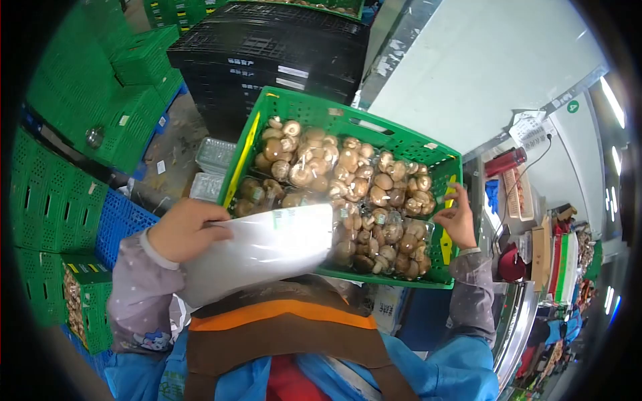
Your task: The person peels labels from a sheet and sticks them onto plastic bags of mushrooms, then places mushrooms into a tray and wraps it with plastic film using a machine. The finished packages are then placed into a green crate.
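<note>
Plastic sheet (274,237) is over the near left corner of the green crate (301,110) of mushroom packs (314,164), left hand (187,230) pinching its edge; right hand (459,220) has fingers curled by the crate's right end, can't tell if gripping. Looks light, floppy, probably slippery, so I'd hold the edges

Whitish, shiny sheet (267,246) partly over mushroom-filled green crate (304,110)

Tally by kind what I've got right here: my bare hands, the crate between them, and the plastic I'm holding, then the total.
Bare hands, the left hand and the right hand: 2
Green crate: 1
Translucent plastic, counted as one handful since its layers can't be told apart: 1
Total: 4
</note>
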The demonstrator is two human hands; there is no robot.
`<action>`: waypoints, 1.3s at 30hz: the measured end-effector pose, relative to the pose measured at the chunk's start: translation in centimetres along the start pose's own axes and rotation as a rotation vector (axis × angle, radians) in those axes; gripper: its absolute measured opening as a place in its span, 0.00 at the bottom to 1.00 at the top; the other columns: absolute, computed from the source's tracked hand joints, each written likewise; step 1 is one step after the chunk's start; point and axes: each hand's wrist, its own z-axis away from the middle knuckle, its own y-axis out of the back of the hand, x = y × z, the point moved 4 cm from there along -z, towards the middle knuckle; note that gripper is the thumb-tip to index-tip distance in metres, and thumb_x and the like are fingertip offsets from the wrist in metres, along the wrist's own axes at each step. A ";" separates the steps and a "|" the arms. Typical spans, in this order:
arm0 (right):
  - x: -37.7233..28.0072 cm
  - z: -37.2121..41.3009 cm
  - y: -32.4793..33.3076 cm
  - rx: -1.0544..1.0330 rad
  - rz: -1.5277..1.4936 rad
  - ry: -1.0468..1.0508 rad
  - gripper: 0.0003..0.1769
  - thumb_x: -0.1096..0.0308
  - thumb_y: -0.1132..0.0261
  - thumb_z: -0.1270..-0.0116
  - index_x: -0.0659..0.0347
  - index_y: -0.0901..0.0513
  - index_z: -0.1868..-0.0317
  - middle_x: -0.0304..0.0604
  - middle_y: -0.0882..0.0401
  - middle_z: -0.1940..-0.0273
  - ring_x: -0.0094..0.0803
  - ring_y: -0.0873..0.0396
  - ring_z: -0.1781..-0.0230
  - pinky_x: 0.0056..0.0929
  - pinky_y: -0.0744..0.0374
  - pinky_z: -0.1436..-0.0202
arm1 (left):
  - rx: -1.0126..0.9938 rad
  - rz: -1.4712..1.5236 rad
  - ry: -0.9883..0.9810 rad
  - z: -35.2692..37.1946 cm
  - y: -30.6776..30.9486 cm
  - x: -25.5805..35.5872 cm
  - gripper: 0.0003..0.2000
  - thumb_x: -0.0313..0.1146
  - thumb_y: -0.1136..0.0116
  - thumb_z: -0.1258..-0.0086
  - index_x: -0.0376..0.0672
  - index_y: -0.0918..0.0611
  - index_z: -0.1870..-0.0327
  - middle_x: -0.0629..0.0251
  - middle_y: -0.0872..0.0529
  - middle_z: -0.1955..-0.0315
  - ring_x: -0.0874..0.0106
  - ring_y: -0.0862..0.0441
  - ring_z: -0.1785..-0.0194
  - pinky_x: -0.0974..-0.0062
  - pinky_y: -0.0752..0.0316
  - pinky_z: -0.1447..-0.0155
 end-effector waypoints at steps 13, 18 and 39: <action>9.2 -11.5 -2.1 0.237 0.036 0.031 0.32 0.80 0.33 0.53 0.55 0.30 0.45 0.45 0.22 0.71 0.37 0.22 0.73 0.34 0.22 0.66 | 0.003 -0.020 0.121 0.6 -0.4 -0.3 0.08 0.32 0.39 0.42 0.36 0.18 0.68 0.56 0.19 0.78 0.63 0.20 0.74 0.72 0.29 0.68; 11.0 -14.7 -4.8 0.207 0.648 0.161 0.28 0.75 0.29 0.54 0.53 0.26 0.50 0.39 0.21 0.73 0.44 0.23 0.76 0.40 0.24 0.68 | 0.061 -0.042 0.121 1.4 -0.7 -0.8 0.06 0.29 0.38 0.43 0.36 0.18 0.69 0.55 0.19 0.77 0.62 0.20 0.73 0.72 0.28 0.68; -21.2 -1.7 -16.5 -0.725 -0.152 0.680 0.33 0.64 0.29 0.47 0.63 0.29 0.41 0.52 0.26 0.46 0.43 0.26 0.46 0.36 0.28 0.43 | 0.028 -0.135 -0.040 0.5 -0.5 -0.4 0.08 0.35 0.42 0.38 0.41 0.19 0.65 0.55 0.18 0.73 0.55 0.20 0.67 0.63 0.28 0.63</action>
